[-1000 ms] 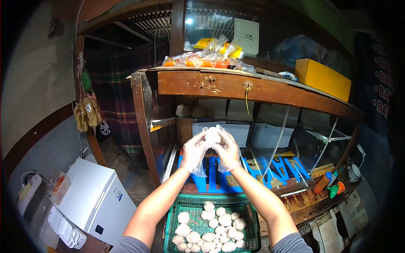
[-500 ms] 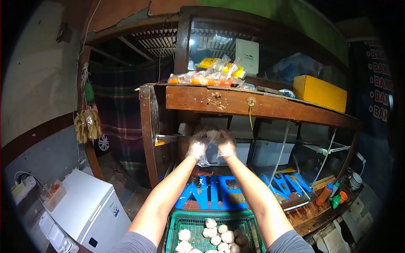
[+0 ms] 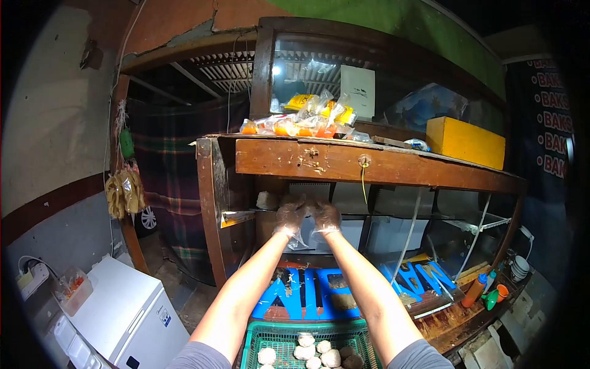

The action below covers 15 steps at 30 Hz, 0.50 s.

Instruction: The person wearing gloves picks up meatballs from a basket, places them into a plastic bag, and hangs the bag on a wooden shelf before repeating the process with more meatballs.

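Both arms stretch forward into the shaded shelf space under the wooden counter. My left hand point(image 3: 290, 216) and my right hand point(image 3: 326, 216) wear thin clear plastic gloves and curl toward each other, nearly meeting. Shadow hides their fingertips and whatever lies between them. Left of my left hand, a pale lump point(image 3: 267, 200) rests on the shelf. Below my forearms is a green plastic basket point(image 3: 276, 328) with several pale, rough meatballs point(image 3: 304, 352) in it.
Packets with orange and yellow contents point(image 3: 307, 120) and a yellow box point(image 3: 465, 142) sit on the counter top point(image 3: 295, 155). Glass panes with blue lettering point(image 3: 307, 294) front the stall. Bottles point(image 3: 474, 290) stand at right. A white chest freezer point(image 3: 132, 313) stands at left.
The view has tilted up slightly, so the counter sits lower in it. My hands have gone into shadow, and the pale ball seen between them earlier no longer shows clearly.
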Tool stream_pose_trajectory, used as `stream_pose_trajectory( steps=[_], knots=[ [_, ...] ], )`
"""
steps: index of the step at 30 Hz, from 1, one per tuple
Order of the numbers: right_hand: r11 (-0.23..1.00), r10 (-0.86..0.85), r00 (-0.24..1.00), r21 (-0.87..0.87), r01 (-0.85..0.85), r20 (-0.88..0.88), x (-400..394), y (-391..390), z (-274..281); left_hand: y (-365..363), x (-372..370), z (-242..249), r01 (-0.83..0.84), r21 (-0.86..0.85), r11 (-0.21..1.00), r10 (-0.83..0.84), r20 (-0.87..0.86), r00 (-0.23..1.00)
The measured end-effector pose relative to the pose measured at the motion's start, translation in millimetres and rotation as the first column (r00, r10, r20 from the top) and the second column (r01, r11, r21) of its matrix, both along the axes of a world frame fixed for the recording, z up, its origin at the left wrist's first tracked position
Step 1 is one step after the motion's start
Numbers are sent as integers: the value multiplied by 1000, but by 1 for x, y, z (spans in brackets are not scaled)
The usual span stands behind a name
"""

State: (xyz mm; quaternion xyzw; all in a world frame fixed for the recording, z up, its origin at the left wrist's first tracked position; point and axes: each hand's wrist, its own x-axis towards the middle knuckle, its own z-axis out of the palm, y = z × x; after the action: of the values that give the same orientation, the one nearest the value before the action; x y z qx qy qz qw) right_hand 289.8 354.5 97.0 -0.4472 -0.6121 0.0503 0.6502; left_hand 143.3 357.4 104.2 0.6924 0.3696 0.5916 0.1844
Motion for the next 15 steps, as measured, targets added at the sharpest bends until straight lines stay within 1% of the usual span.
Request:
stream_pose_trajectory(
  steps=[1, 2, 4, 5, 7, 8, 10, 11, 12, 13, 14, 15],
  knots=[
    [975, -205, 951, -35, 218, 230, -7, -20, 11, 13, 1, -6, -13, 64, 998, 18, -88, 996],
    [976, -202, 952, -37, 216, 232, -7, -19, 12, 9, 1, -4, -15, 62, 998, 20, -87, 996],
    [964, -164, 946, -156, 213, 280, -1, -15, 10, -1, 3, 1, -82, 36, 996, 89, -245, 965],
    [964, -162, 945, -159, 213, 284, 2, -14, 7, -7, 4, 1, -83, 32, 996, 89, -243, 966],
    [967, -149, 936, -150, 205, 319, 11, -7, -3, -13, 5, -1, 29, 88, 996, -25, -48, 999],
    [967, -147, 936, -152, 204, 319, 18, -2, -11, -16, 4, -2, 28, 86, 996, -24, -49, 999],
    [992, 23, 981, -129, 2, 190, 27, 2, -19, -21, 1, -2, 46, -74, 996, -44, 35, 998],
    [992, 24, 982, -130, 1, 189, 34, 3, -23, -24, -2, -2, 45, -75, 996, -43, 33, 999],
    [992, -116, 931, 3, 123, 346, 32, -27, -15, -24, -6, -5, 30, 129, 991, -37, 54, 998],
    [964, -265, 839, 150, 219, 475, 29, -59, -6, -25, -8, -9, 10, 325, 946, -37, 76, 996],
    [965, -263, 841, 145, 220, 474, 27, -84, 1, -32, -11, -8, 12, 320, 947, -37, 73, 997],
    [970, -240, 827, 151, 188, 508, 26, -108, 7, -46, -14, -4, 26, 264, 964, -52, 92, 994]
  ],
)
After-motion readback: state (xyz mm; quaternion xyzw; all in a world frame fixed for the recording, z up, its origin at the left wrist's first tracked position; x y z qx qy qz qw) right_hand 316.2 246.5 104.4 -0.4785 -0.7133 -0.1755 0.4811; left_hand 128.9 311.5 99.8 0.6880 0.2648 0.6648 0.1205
